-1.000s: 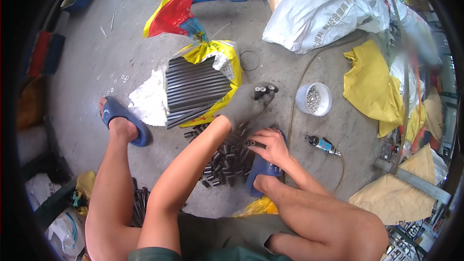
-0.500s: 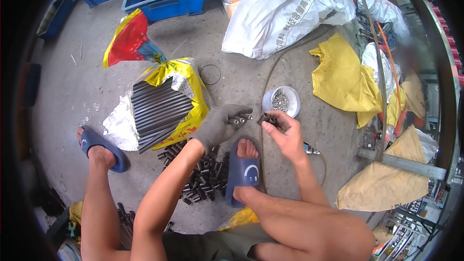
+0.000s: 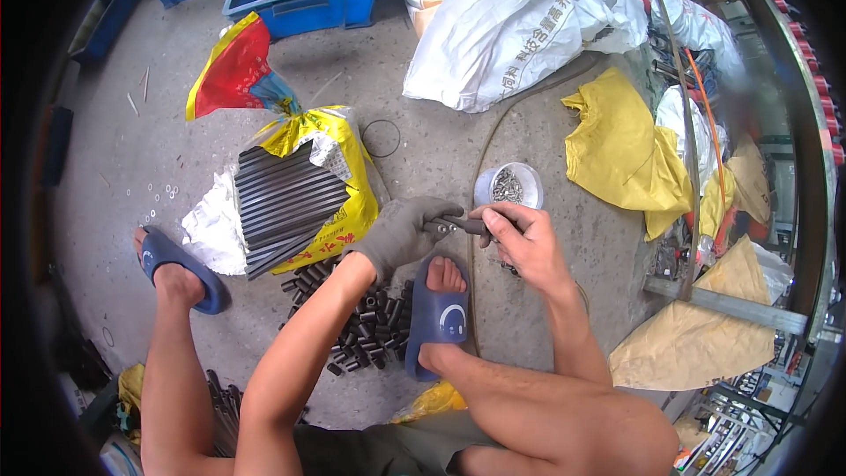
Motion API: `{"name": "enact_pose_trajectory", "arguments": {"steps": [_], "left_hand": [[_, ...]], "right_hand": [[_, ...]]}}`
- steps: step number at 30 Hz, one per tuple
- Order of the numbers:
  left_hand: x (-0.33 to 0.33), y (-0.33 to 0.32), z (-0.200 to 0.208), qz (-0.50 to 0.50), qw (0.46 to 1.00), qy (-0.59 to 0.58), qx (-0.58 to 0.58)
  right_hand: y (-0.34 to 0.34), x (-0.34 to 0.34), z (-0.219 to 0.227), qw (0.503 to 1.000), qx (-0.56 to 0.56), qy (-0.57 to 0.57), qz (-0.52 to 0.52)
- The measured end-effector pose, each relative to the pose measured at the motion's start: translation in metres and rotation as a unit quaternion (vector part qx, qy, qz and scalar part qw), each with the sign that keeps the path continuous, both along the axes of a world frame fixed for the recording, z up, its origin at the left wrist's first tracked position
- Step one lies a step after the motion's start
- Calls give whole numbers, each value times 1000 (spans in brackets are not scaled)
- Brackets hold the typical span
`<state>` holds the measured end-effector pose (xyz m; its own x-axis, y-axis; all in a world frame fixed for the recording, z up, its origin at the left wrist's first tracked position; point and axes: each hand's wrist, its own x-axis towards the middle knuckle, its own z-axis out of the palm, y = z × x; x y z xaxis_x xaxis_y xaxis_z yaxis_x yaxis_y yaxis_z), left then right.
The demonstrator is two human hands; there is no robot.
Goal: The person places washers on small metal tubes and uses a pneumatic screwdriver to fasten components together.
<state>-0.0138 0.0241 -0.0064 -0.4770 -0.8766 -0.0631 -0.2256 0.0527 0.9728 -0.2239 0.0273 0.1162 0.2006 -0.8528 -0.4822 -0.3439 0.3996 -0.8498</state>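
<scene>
My left hand (image 3: 401, 234), in a grey glove, is closed round a few small silvery metal pieces (image 3: 444, 228) whose ends poke out at the fingertips. Bare, my right hand (image 3: 531, 251) grips short black tubes (image 3: 473, 226) between thumb and fingers. The two hands meet, with one tube's end up against the metal pieces; whether a piece sits inside the tube I cannot tell. Just beyond my right hand stands a whitish tub (image 3: 537, 183) holding many similar metal pieces (image 3: 508, 185). Below my left hand, a heap of short black tubes (image 3: 374, 326) lies on the floor.
Long black rods (image 3: 291, 203) lie in a yellow bag (image 3: 363, 185) at left. Blue crates (image 3: 304, 13) stand at the back, near a large white sack (image 3: 493, 44). A hose (image 3: 477, 141) crosses the floor. Yellow cloth-like sacking (image 3: 621, 154) and brown paper (image 3: 705, 335) lie at right.
My right hand has brought a black tube leftward to the metal pieces at my left fingertips, closing the gap between the hands. The left hand stays almost in place.
</scene>
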Motion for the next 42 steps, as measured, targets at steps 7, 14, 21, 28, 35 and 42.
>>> {"name": "enact_pose_trajectory", "arguments": {"steps": [7, 14, 21, 28, 35, 42], "left_hand": [[2, -8, 5, -21, 998, -39, -44], [4, -12, 11, -35, 999, -37, 4], [7, -16, 9, -48, 998, -18, 39], [6, -14, 14, -17, 999, 8, 34], [-1, -3, 4, 59, 998, 14, 6], [7, -10, 19, 45, 998, -19, 30]], "right_hand": [[-8, 9, 11, 961, -241, 90, 99], [-16, 0, 7, 925, -331, 122, 141], [-14, 8, 7, 892, -389, 145, 179], [-15, 12, 7, 933, -323, 122, 103], [-14, 17, 5, 936, -317, 142, 55], [-29, 21, 5, 940, -304, 127, 91]]}}
